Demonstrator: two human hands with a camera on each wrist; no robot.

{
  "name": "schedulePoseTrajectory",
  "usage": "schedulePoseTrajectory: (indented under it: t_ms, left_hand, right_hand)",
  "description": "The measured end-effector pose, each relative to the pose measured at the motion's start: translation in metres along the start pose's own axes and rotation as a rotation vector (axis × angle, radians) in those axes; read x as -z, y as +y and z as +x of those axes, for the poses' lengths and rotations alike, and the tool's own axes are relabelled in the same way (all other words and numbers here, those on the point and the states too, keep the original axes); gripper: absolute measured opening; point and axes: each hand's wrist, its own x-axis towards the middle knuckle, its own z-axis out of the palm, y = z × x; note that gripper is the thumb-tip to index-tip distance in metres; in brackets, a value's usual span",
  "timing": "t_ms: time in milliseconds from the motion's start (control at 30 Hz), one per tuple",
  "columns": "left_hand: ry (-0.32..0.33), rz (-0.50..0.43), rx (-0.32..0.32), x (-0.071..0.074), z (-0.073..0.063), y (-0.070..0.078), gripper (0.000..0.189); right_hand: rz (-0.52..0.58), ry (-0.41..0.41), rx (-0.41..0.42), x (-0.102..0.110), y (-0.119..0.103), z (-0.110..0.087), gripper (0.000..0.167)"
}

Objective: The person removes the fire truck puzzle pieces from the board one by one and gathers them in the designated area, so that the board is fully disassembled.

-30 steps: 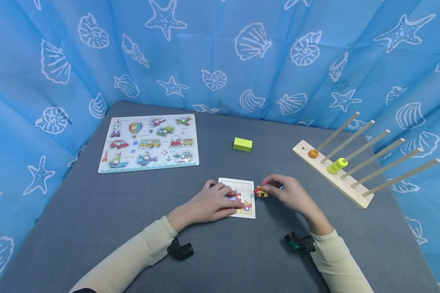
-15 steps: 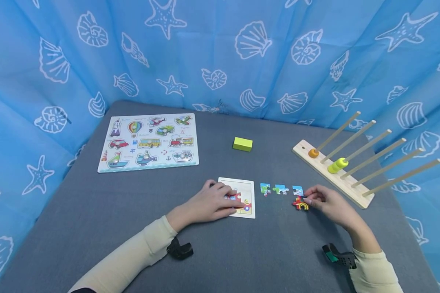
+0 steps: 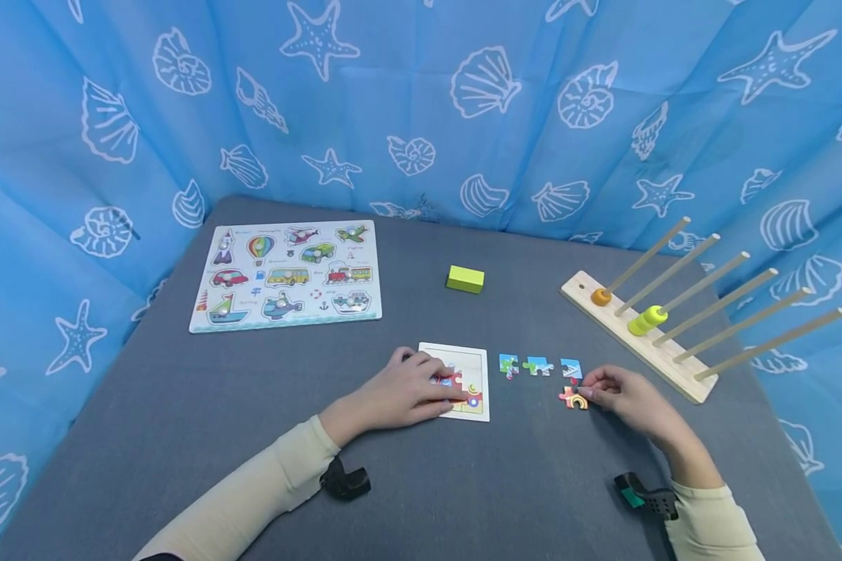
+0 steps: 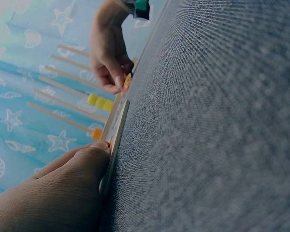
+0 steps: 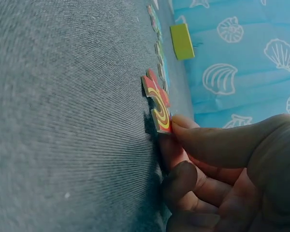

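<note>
My left hand point(image 3: 400, 393) rests on a small square puzzle tray point(image 3: 472, 362), its fingers lying over a few red and yellow pieces set inside. Part of the tray is hidden under that hand. Off to the right, my right hand point(image 3: 631, 401) pinches a red puzzle piece point(image 3: 573, 398) with yellow arcs between thumb and fingers. In the right wrist view this puzzle piece point(image 5: 159, 108) is tilted close over the cloth, thumb on its edge. Just beyond it lie three blue puzzle pieces in a row: one point(image 3: 508, 365), another point(image 3: 537, 365) and a third point(image 3: 571, 368).
A vehicle peg puzzle board point(image 3: 302, 308) lies at the back left. Behind the tray sits a yellow-green block point(image 3: 465, 279). On the right stands a wooden peg rack point(image 3: 681, 366) with tall pegs and a few beads. A blue shell-patterned curtain point(image 3: 372, 101) hangs behind the grey table point(image 3: 393, 506).
From beside the tray, my right hand has carried the red piece rightward to just in front of the third blue piece. The blue pieces came into sight. My left hand has stayed put.
</note>
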Motion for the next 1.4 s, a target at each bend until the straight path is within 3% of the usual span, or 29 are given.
schedulePoseTrajectory:
  t_ms: [200, 500, 767, 1133, 1400]
  left_hand:
    - [-0.007, -0.006, 0.001, 0.001, 0.001, 0.001, 0.034]
    - [-0.008, -0.02, 0.012, 0.001, 0.001, 0.001, 0.034]
    - [-0.033, -0.026, 0.018, 0.001, 0.001, 0.001, 0.035]
    - [-0.011, -0.023, 0.01, 0.0, 0.0, 0.0, 0.034]
    - [-0.015, -0.005, 0.021, 0.0, 0.001, 0.001, 0.038]
  right_hand:
    - [-0.045, 0.013, 0.001, 0.0, -0.004, -0.003, 0.019]
    - [-0.109, 0.0, 0.07, -0.003, -0.004, -0.004, 0.031]
    - [-0.135, 0.001, 0.088, -0.003, -0.002, -0.004, 0.027]
    - [-0.133, -0.022, 0.08, 0.0, -0.002, -0.004, 0.028]
    - [-0.251, -0.032, 0.125, 0.004, -0.022, -0.008, 0.029]
